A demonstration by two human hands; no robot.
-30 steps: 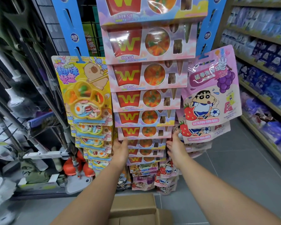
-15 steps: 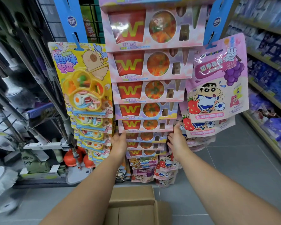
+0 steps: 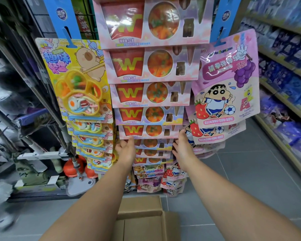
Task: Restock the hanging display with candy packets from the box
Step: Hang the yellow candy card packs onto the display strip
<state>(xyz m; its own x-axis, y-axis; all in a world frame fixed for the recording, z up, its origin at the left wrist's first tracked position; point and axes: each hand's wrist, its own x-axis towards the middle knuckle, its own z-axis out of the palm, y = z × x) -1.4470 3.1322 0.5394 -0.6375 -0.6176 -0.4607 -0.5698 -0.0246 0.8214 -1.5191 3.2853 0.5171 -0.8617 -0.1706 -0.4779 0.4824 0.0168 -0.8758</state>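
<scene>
Here each hand (image 3: pixel 127 148) (image 3: pixel 181 146) — fingers spread — touches the pink packet (image 3: pixel 148 131).

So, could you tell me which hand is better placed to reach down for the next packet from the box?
Neither, clearly. Both the left hand and right hand are up at the middle column of W packets. The cardboard box sits below, roughly between the forearms.

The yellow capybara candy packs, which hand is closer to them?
Left. The left hand is at the left edge of the middle W candy packs, right beside the yellow capybara candy packs. The right hand is on the far side of that middle column.
</scene>
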